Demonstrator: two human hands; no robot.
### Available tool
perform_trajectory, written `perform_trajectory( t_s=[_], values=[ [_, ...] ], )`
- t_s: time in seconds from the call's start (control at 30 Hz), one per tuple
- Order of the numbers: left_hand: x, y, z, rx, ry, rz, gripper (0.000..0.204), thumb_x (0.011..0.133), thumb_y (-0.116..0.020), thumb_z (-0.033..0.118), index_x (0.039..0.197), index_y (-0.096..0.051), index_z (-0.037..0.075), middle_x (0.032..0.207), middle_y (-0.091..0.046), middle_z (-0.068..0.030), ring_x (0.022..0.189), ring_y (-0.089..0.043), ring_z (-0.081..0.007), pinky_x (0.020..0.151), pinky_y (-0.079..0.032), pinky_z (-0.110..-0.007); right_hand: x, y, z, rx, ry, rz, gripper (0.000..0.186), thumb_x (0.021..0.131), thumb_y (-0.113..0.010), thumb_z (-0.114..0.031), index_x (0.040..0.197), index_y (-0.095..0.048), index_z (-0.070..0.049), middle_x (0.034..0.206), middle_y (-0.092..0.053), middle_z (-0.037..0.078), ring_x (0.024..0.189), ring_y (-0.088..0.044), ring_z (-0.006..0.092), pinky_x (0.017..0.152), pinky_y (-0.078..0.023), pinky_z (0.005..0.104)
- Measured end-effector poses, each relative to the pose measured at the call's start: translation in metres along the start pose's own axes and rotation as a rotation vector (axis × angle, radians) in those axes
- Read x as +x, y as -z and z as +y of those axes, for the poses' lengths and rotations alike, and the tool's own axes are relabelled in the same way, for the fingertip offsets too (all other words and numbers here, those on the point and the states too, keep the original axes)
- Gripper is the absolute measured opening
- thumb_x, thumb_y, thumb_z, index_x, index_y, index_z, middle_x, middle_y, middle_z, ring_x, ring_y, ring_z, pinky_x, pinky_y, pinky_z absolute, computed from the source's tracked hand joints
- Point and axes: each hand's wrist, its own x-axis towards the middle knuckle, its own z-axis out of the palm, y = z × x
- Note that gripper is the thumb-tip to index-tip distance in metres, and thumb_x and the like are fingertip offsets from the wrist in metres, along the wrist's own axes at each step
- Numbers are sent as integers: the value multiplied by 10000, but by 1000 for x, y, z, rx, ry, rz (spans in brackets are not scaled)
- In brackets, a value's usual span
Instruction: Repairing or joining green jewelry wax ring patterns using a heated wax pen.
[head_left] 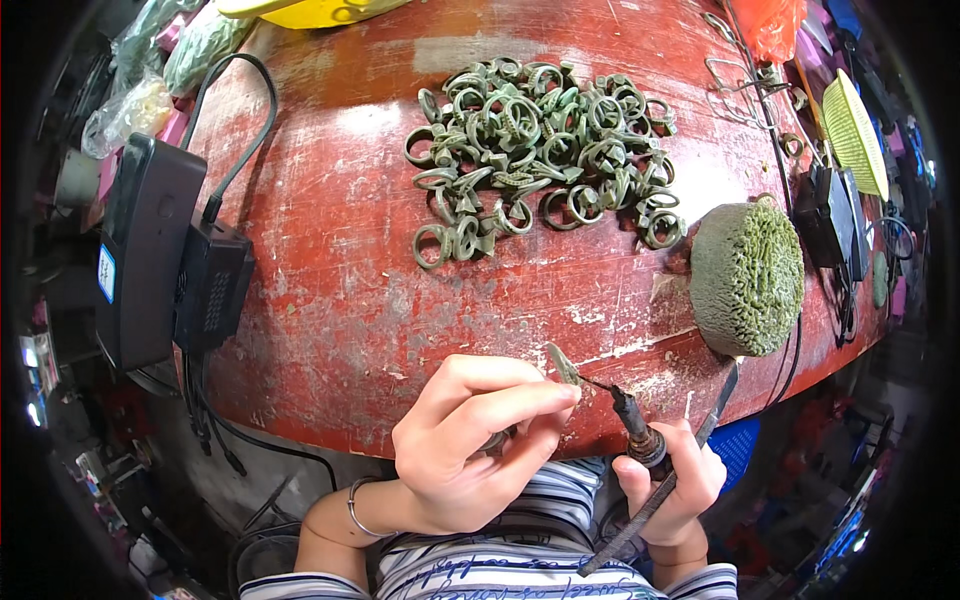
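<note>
My left hand [470, 425] is closed, thumb and fingertips pinching a small, thin greenish piece [562, 362] that sticks up over the table's front edge. My right hand [688, 480] is wrapped round a dark pen-shaped tool [632, 418] with a thin wire tip, like a wax pen. That tip points left and meets or nearly meets the greenish piece. A long, narrow dark metal strip [628, 530], like a file or blade, also lies slantwise in the right hand. Farther back lies a heap of several green-grey rings [515, 125].
A round, rough-topped green block [750, 280] stands right on the red table [330, 330]. Dark power boxes with cables [215, 280] line the left edge. Another black adapter [830, 215] and a yellow-green basket [855, 135] are far right; a yellow basin [320, 10] is at the back.
</note>
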Motion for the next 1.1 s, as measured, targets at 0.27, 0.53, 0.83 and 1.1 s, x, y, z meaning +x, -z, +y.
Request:
perform_trajectory(
  t_s=[0.27, 0.53, 0.83, 1.1],
  values=[
    [2, -2, 1, 2, 18, 15, 336, 618, -680, -119, 915, -658, 36, 850, -576, -82, 693, -587, -141, 568, -481, -226, -1, 0, 2, -36, 10, -5, 382, 677, -760, -333, 848, -593, -35, 594, -563, 68, 438, -550, 200, 411, -416, 270],
    [2, 6, -4, -265, 170, 9, 197, 766, -635, -20, 955, -581, -4, 915, -541, -107, 683, -551, -87, 505, -451, -178, 19, 11, -9, 113, -76, 59, 323, 682, -769, -155, 912, -584, -26, 672, -578, 73, 506, -577, 206, 480, -453, 261],
    [13, 11, 0, -1092, 384, -48, 129, 877, -464, 13, 928, -551, -68, 792, -584, -141, 578, -530, -94, 414, -371, -171, 104, -7, -11, -47, -122, 295, 222, 774, -636, -44, 976, -579, 28, 637, -543, 99, 525, -484, 162, 534, -405, 286],
    [8, 16, 7, -674, 544, -81, 115, 816, -609, 27, 920, -624, -18, 741, -574, -20, 582, -526, -37, 455, -382, -159, 95, -19, -17, 154, -48, 182, 109, 797, -584, 5, 905, -575, 10, 577, -528, 30, 476, -471, 72, 445, -364, 242]
  ],
)
